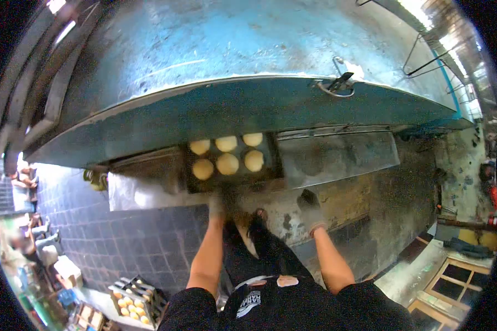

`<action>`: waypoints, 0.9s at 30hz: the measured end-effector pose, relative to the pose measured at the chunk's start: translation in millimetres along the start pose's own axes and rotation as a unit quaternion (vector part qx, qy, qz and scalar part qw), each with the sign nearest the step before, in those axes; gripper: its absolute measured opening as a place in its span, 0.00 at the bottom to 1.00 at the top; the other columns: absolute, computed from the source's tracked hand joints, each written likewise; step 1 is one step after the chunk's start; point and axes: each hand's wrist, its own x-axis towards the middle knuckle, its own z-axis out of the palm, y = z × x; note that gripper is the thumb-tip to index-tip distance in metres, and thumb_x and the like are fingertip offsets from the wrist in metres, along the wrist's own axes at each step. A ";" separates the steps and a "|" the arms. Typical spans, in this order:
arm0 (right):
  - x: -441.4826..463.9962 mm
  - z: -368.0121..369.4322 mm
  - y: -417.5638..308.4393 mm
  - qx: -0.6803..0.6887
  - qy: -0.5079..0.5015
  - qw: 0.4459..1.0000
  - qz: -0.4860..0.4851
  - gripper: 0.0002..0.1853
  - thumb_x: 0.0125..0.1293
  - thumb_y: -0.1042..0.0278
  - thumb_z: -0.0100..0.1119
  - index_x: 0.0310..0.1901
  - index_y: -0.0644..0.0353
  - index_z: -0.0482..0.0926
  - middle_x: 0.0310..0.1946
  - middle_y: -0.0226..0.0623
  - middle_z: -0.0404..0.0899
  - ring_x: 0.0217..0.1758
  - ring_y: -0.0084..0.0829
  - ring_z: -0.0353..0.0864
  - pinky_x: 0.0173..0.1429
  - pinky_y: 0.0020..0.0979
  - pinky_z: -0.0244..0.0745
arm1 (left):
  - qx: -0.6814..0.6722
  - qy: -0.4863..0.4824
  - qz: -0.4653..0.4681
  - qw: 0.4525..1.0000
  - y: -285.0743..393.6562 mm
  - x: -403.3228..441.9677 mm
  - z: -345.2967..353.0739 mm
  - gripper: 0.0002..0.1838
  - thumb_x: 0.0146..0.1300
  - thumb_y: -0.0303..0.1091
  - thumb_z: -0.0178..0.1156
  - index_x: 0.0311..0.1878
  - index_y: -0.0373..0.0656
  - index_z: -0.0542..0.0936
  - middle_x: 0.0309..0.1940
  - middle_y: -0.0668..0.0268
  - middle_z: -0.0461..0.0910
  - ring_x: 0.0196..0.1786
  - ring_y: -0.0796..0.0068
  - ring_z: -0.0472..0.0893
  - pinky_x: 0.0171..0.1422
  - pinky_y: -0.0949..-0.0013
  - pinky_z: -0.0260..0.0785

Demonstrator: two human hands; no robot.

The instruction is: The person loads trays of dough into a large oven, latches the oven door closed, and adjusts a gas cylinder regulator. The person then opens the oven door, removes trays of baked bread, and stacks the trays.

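Observation:
A dark baking tray [234, 183] with several round, pale golden buns [227, 164] lies partly under the front of a large blue metal oven [259, 99], on a metal ledge [337, 157]. My left hand [216, 205], in a light glove, is at the tray's front edge; its fingers are blurred, so their grip does not show. My right hand [312, 212], in a greyish glove with a dark patch toward the fingertips, is stretched out just below the ledge, apart from the tray. I see nothing held in it.
A latch handle [338, 85] sticks out from the oven front. At the lower left stands a rack [138, 300] with round buns, near boxes [67, 270]. Other people [25, 185] are at the far left. A window frame [458, 287] is at the lower right.

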 end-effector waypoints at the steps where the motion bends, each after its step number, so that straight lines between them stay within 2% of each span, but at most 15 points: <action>1: 4.1 -7.5 4.1 -0.006 0.026 1.000 -0.005 0.33 0.91 0.47 0.54 0.82 0.64 0.79 0.87 0.56 0.76 0.90 0.57 0.72 0.96 0.49 0.64 | 0.000 -0.005 -0.018 1.000 -6.8 26.8 -5.6 0.33 0.83 0.53 0.64 0.80 0.41 0.83 0.77 0.49 0.87 0.77 0.46 0.86 0.83 0.47 0.78; 6: 60.3 -97.3 -10.7 0.028 0.038 0.999 0.021 0.28 0.92 0.54 0.52 0.80 0.65 0.81 0.88 0.54 0.75 0.91 0.57 0.72 0.96 0.49 0.65 | -0.092 -0.017 -0.094 0.991 -5.4 116.7 -27.2 0.32 0.86 0.52 0.61 0.82 0.42 0.81 0.79 0.51 0.84 0.80 0.49 0.82 0.86 0.47 0.74; 8: 82.0 -124.9 -18.9 0.017 0.072 0.997 0.010 0.28 0.91 0.60 0.52 0.84 0.60 0.79 0.89 0.52 0.73 0.92 0.57 0.70 0.97 0.51 0.63 | -0.189 0.071 -0.133 0.970 7.5 105.7 -21.2 0.32 0.87 0.52 0.60 0.83 0.42 0.80 0.81 0.52 0.83 0.82 0.51 0.81 0.88 0.46 0.73; 9: 109.1 -129.8 -16.0 0.198 0.075 0.973 0.098 0.34 0.93 0.50 0.58 0.89 0.62 0.71 0.90 0.50 0.72 0.93 0.48 0.70 0.95 0.43 0.64 | -0.242 0.129 -0.154 0.949 13.3 91.9 -16.0 0.32 0.88 0.52 0.59 0.84 0.42 0.79 0.81 0.52 0.83 0.82 0.51 0.80 0.88 0.46 0.72; 10: 132.6 -117.5 -0.1 0.200 0.079 0.972 0.096 0.34 0.93 0.50 0.58 0.89 0.62 0.71 0.90 0.50 0.72 0.93 0.48 0.70 0.95 0.43 0.64 | -0.316 0.207 -0.193 0.905 19.5 74.1 -8.5 0.32 0.88 0.51 0.58 0.84 0.42 0.79 0.82 0.53 0.82 0.83 0.52 0.80 0.89 0.46 0.71; 12: 179.7 -83.7 36.1 0.237 0.234 0.943 0.005 0.32 0.93 0.48 0.58 0.85 0.61 0.74 0.80 0.48 0.82 0.79 0.45 0.83 0.82 0.45 0.77 | -0.461 0.361 -0.258 0.768 33.1 42.4 1.4 0.32 0.89 0.51 0.57 0.85 0.42 0.78 0.83 0.54 0.81 0.84 0.53 0.79 0.90 0.46 0.70; 13: 202.2 -72.9 45.3 0.247 0.284 0.926 -0.025 0.31 0.93 0.47 0.57 0.84 0.60 0.75 0.77 0.48 0.85 0.75 0.43 0.87 0.78 0.45 0.82 | -0.550 0.371 -0.274 0.696 34.9 31.4 0.9 0.32 0.90 0.51 0.57 0.86 0.42 0.78 0.83 0.54 0.81 0.85 0.54 0.78 0.91 0.46 0.69; 15: 246.6 -66.3 58.4 0.279 0.215 0.933 0.067 0.27 0.92 0.48 0.58 0.78 0.58 0.79 0.62 0.42 0.90 0.57 0.38 0.90 0.60 0.45 0.86 | -0.698 0.370 -0.300 0.535 31.1 20.8 -3.6 0.31 0.91 0.50 0.55 0.86 0.42 0.77 0.85 0.55 0.80 0.86 0.55 0.77 0.92 0.46 0.68; 16: 265.1 -57.9 68.9 0.289 0.191 0.933 0.099 0.25 0.92 0.48 0.59 0.76 0.58 0.81 0.57 0.40 0.92 0.51 0.36 0.92 0.55 0.45 0.87 | -0.721 0.353 -0.296 0.517 28.0 19.1 -7.2 0.31 0.92 0.50 0.55 0.87 0.42 0.76 0.85 0.56 0.79 0.87 0.56 0.76 0.93 0.46 0.67; 19: 291.3 -40.9 98.6 0.301 0.178 0.934 -0.066 0.22 0.90 0.48 0.64 0.70 0.56 0.83 0.42 0.33 0.90 0.37 0.32 0.86 0.40 0.40 0.82 | -0.742 0.277 -0.274 0.546 12.4 13.4 -16.8 0.33 0.93 0.53 0.51 0.90 0.45 0.74 0.88 0.60 0.76 0.89 0.57 0.73 0.95 0.46 0.64; 22: 276.0 -75.3 55.5 0.356 0.074 0.932 -0.009 0.18 0.88 0.51 0.68 0.65 0.55 0.85 0.44 0.36 0.92 0.41 0.35 0.89 0.46 0.43 0.87 | -0.741 0.218 -0.249 0.584 -14.4 10.3 -24.4 0.35 0.94 0.56 0.49 0.93 0.48 0.71 0.91 0.64 0.73 0.91 0.58 0.70 0.96 0.46 0.62; 23: 263.0 -82.1 41.9 0.364 0.099 0.914 -0.151 0.18 0.86 0.53 0.70 0.64 0.56 0.86 0.48 0.38 0.93 0.44 0.39 0.90 0.51 0.45 0.88 | -0.666 0.218 -0.222 0.678 -28.5 9.7 -18.6 0.33 0.93 0.57 0.50 0.90 0.52 0.76 0.89 0.66 0.76 0.89 0.59 0.73 0.95 0.44 0.63; 25: 238.3 -110.6 23.4 0.364 0.122 0.878 -0.287 0.17 0.84 0.55 0.72 0.63 0.56 0.87 0.53 0.41 0.93 0.47 0.42 0.90 0.56 0.47 0.90 | -0.580 0.212 -0.195 0.762 -51.7 15.8 -23.4 0.32 0.92 0.58 0.51 0.87 0.55 0.81 0.87 0.67 0.79 0.88 0.60 0.76 0.95 0.41 0.63; 26: 229.2 -133.1 16.8 0.201 0.145 0.929 -0.276 0.19 0.81 0.55 0.74 0.63 0.57 0.87 0.56 0.43 0.93 0.51 0.46 0.90 0.62 0.47 0.89 | -0.557 0.224 -0.190 0.777 -48.5 19.2 -33.7 0.31 0.91 0.57 0.52 0.87 0.55 0.81 0.86 0.66 0.80 0.87 0.59 0.76 0.94 0.42 0.64; 27: 219.4 -153.2 4.5 0.120 0.153 0.943 -0.270 0.20 0.79 0.55 0.76 0.63 0.57 0.87 0.58 0.44 0.93 0.53 0.48 0.90 0.65 0.48 0.89 | -0.552 0.237 -0.190 0.777 -39.0 27.5 -46.2 0.31 0.91 0.57 0.52 0.86 0.55 0.81 0.85 0.66 0.80 0.86 0.59 0.77 0.93 0.42 0.64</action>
